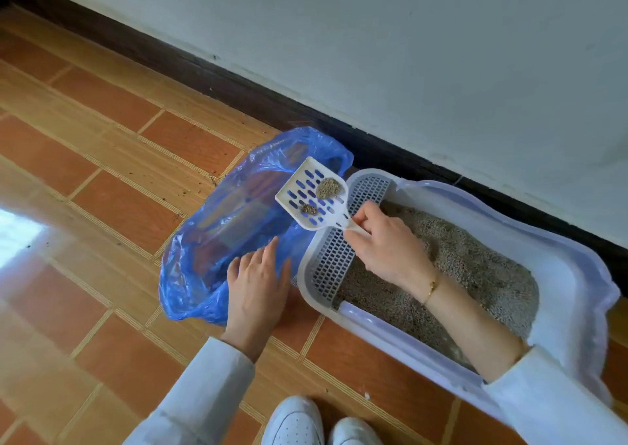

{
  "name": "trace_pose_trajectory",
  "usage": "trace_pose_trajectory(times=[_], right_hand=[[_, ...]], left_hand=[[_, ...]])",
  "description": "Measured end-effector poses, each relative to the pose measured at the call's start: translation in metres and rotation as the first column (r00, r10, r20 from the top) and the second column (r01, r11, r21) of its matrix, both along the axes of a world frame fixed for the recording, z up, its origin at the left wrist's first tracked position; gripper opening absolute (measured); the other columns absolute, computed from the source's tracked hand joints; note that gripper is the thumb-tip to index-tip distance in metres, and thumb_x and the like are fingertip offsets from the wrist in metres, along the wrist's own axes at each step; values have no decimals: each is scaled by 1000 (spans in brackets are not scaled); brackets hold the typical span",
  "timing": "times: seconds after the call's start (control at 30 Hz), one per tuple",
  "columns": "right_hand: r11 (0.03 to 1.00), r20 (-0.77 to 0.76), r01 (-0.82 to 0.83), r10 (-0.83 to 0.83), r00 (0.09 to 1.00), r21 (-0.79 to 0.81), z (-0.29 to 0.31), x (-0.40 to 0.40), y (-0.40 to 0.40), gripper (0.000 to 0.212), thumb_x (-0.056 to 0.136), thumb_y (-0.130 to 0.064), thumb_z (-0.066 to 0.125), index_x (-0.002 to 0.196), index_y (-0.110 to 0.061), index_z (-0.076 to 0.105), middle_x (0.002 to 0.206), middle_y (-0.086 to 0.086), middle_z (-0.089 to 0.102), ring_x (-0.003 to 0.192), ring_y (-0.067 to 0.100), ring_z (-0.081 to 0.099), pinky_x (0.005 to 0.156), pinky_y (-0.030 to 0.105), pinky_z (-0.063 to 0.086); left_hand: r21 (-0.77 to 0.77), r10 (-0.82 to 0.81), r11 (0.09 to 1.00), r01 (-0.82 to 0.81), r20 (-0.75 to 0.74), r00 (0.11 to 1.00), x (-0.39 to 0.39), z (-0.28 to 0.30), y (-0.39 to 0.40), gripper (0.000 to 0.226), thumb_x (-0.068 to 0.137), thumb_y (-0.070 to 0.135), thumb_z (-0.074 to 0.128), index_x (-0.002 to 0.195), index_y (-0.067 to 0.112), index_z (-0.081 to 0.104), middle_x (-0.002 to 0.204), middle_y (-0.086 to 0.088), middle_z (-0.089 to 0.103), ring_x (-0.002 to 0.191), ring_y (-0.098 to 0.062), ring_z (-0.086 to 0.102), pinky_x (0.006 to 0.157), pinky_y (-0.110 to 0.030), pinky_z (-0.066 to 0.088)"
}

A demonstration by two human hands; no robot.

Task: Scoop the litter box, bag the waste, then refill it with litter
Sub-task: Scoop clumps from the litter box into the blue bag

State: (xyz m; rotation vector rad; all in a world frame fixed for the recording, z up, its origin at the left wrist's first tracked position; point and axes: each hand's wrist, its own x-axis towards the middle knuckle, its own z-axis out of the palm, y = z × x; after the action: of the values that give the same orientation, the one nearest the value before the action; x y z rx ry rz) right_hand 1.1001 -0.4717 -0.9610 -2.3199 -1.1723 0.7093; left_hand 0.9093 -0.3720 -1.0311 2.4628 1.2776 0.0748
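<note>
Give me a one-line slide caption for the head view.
Right hand holds slotted scoop with two clumps over blue bag; left hand rests on the bag beside litter box.

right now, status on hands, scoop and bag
Right hand grips scoop handle, two clumps aboard, over blue bag. Left hand flat on bag edge. Nothing blocking the bag mouth.

One head-worn wide-angle view looks steeply down and forward from above a crouching person, close over the orange-brown tiled floor [112,213]. It faces a pale painted wall [441,53] with a dark skirting board [238,94], which run slantwise across the top.
</note>
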Motion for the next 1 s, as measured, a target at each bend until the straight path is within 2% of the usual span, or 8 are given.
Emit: trace_pose_trajectory(times=[0.07, 0.17, 0.33, 0.5, 0.63, 0.8, 0.9, 1.0], right_hand=[[996, 111, -90, 91, 990, -12, 0, -4, 18, 17, 96, -34, 48, 94, -19, 41, 70, -3, 57, 58, 18, 52, 45, 29, 31], [982, 292, -188, 186, 938, -24, -2, -12, 42, 15, 98, -28, 47, 100, -16, 39, 75, 0, 56, 63, 26, 57, 50, 31, 33], [953, 572, -254, 304, 762, -167, -6, -23, 60, 33, 91, -12, 52, 123, -14, 42, 90, 6, 59, 67, 26, 64, 49, 30, 27], [943, 680, -276, 327, 656, -187, -5, -27, 61, 38, 85, -8, 40, 121, -11, 50, 86, 9, 58, 63, 26, 63, 49, 31, 28], [973, 571, -189, 232, 787, -134, 3, -20, 52, 28, 93, -11, 48, 120, -13, 42, 88, 9, 63, 71, 29, 66, 51, 31, 32], [998, 177, 55, -62, 982, 44, 9, 0, 8, 16, 95, -30, 53, 94, -15, 47, 74, 1, 66, 59, 20, 65, 46, 35, 51], [973, -52, 229, -227, 972, 39, 16, 9, -29, 11, 93, -28, 56, 90, -19, 51, 71, -3, 68, 48, 12, 63, 48, 40, 57], [916, -225, 401, -388, 894, 16, 28, 16, -71, 6, 94, -22, 56, 92, -17, 53, 72, 0, 69, 46, 15, 60, 47, 38, 57]], left_hand=[[-17, -13, 1000, 13, 13, 1000, 1, 1, -3, 47, 98, 40, 46, 140, 18, 49, 126, -7, 64, 120, -29, 56, 107, -47, 33], [-56, -20, 998, 22, 35, 999, 3, 3, -7, 47, 100, 41, 41, 142, 20, 45, 129, -4, 63, 123, -26, 53, 108, -43, 32], [-72, -40, 996, 45, 68, 997, 3, 0, -11, 46, 100, 42, 41, 138, 18, 51, 124, -4, 65, 119, -26, 57, 104, -42, 34], [-75, -57, 995, 61, 60, 997, 0, -2, -10, 54, 98, 49, 29, 137, 19, 50, 125, -1, 64, 119, -24, 56, 104, -42, 35], [-102, -61, 993, 66, 49, 997, 0, 1, -9, 48, 100, 43, 38, 141, 20, 46, 131, -1, 60, 124, -24, 52, 107, -40, 31], [-102, -124, 986, 129, 48, 991, 9, 7, -14, 56, 98, 46, 34, 145, 16, 40, 131, -5, 59, 123, -27, 52, 103, -40, 36], [-84, -153, 984, 158, 59, 986, 18, 8, -17, 58, 98, 43, 42, 146, 11, 37, 132, -9, 57, 121, -29, 51, 101, -41, 39], [-75, -188, 978, 193, 66, 980, 30, 13, -21, 65, 97, 45, 38, 150, 9, 30, 140, -10, 50, 126, -28, 45, 105, -40, 37]])
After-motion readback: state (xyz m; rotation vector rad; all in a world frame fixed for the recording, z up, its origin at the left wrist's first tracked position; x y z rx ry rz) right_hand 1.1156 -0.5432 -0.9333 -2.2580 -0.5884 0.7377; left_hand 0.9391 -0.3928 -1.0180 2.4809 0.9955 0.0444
